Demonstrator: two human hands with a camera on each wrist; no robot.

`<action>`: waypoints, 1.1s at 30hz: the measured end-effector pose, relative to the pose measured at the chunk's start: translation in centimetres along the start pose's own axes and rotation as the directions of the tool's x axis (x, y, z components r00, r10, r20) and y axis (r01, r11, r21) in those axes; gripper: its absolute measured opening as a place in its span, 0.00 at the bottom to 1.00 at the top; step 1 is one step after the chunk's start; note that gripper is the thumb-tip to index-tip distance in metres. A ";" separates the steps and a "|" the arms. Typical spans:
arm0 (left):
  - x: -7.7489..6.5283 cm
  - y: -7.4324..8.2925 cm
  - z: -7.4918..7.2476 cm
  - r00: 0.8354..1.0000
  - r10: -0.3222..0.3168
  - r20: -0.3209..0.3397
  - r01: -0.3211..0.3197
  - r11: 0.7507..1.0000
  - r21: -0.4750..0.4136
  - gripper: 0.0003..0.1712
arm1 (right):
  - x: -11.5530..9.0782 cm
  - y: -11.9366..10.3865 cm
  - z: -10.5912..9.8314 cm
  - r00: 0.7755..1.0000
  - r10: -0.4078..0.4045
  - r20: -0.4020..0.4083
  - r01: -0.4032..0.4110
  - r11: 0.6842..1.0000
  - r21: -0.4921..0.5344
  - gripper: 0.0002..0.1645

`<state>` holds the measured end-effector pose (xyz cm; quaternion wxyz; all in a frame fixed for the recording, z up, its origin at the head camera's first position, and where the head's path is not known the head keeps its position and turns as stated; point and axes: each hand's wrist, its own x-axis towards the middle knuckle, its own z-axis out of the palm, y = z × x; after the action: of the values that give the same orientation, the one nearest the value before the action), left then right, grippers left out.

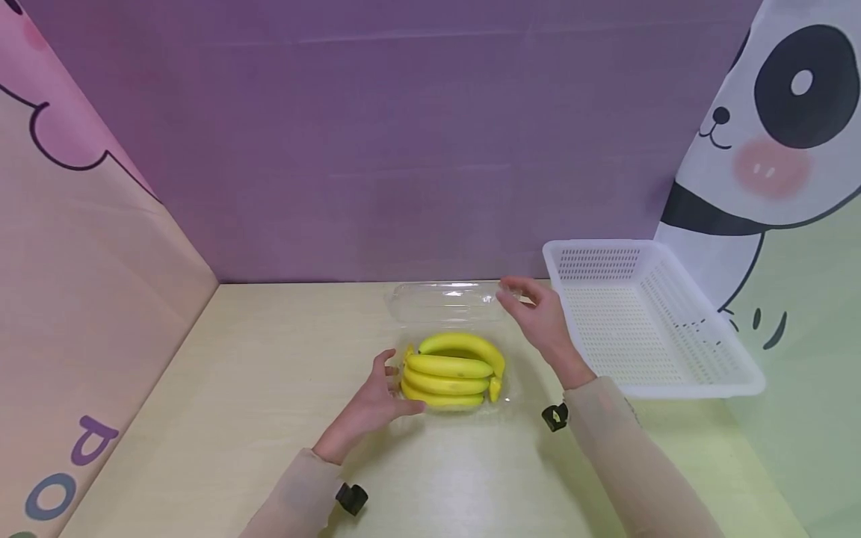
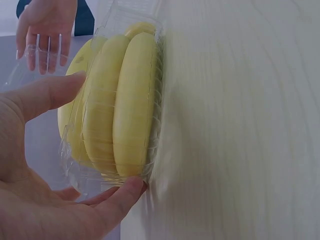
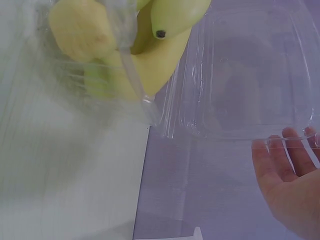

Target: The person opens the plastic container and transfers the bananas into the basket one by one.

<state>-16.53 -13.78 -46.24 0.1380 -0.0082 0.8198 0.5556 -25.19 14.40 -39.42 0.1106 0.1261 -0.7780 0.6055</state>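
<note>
Head view: bananas [image 1: 447, 385] in clear tray [image 2: 159, 90] on tabletop [image 1: 282, 359]. Left hand [image 1: 377, 400] spread loosely at tray end; right hand [image 1: 538, 321], fingers extended, at open lid [image 1: 444, 302]. Advisable: steady tray, guide lid evenly.

Free room fronts the bananas [image 1: 449, 366]; the lid [image 1: 440, 302] obstructs behind.

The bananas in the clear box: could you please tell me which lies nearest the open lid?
In the head view, it is the rearmost, strongly arched banana; the other bananas lie in front of it, farther from the lid.
</note>
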 end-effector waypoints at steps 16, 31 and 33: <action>0.0 0.1 0.0 1.000 -0.011 0.002 0.011 1.000 0.008 0.66 | 0.8 0.7 -0.1 0.999 0.051 0.006 -0.051 0.999 0.018 0.22; -0.2 0.1 0.1 1.000 -0.009 -0.002 0.009 1.000 0.000 0.66 | 1.1 1.3 0.0 0.994 0.110 -0.026 -0.106 0.987 0.119 0.22; -0.2 0.1 0.2 1.000 -0.009 -0.004 0.009 1.000 0.000 0.66 | 1.1 1.4 0.0 0.993 0.114 -0.029 -0.110 0.987 0.115 0.22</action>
<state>-16.33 -13.63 -46.18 0.1392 -0.0131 0.8200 0.5551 -26.67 14.66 -40.36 0.0829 0.0775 -0.7462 0.6560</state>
